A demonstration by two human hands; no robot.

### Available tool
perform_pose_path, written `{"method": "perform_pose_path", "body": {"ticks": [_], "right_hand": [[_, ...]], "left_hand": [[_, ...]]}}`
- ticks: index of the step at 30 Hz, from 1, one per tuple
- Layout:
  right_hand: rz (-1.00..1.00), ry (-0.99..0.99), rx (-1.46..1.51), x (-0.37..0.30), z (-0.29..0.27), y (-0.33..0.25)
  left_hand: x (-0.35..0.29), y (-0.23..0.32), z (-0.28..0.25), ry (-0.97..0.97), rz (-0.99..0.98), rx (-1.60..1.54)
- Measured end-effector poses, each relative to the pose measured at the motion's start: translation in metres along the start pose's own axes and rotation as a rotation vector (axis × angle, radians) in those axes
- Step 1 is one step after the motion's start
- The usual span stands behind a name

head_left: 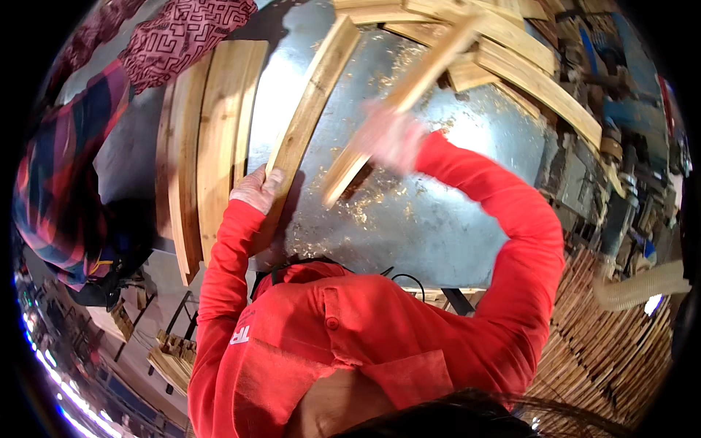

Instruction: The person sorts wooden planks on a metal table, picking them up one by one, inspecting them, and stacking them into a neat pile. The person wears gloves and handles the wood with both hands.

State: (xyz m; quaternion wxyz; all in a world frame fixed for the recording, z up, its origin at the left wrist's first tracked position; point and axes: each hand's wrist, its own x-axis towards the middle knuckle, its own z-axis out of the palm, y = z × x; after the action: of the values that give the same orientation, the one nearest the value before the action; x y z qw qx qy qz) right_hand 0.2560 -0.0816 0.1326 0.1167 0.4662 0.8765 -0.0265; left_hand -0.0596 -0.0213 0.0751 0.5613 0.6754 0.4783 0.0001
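My left hand is closed round the near part of a long wooden board, its thumb on the top face. That board slants away from me over the grey metal table. My right hand, smeared by motion, grips a second, narrower wooden strip near its middle. The strip's far end reaches over a pile of boards, and its near end casts a shadow on the tabletop. Wood shavings lie scattered below it.
Several boards lie side by side at the left, close to another person in a plaid sleeve. Tools and machine parts crowd the right edge. A ribbed hose and a large stack of wood strips are at the lower right.
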Motion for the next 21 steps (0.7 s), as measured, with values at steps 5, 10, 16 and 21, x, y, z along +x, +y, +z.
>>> {"method": "perform_pose_path", "body": {"ticks": [5,10,16,21], "right_hand": [[0.044,0.051,0.104,0.055,-0.042,-0.021],[0.998,-0.382,-0.142,-0.066,-0.021,0.156],[0.865,-0.526,0.021,-0.074,0.017,0.195],[0.105,-0.322,-0.093,-0.039,0.019,0.084]], "left_hand": [[-0.016,0.016,0.036,-0.018,0.022,0.096],[-0.017,0.001,0.056,0.026,-0.14,0.035],[-0.018,0.003,0.052,0.092,-0.083,-0.101],[-0.018,-0.004,0.051,0.138,-0.094,0.081]]}}
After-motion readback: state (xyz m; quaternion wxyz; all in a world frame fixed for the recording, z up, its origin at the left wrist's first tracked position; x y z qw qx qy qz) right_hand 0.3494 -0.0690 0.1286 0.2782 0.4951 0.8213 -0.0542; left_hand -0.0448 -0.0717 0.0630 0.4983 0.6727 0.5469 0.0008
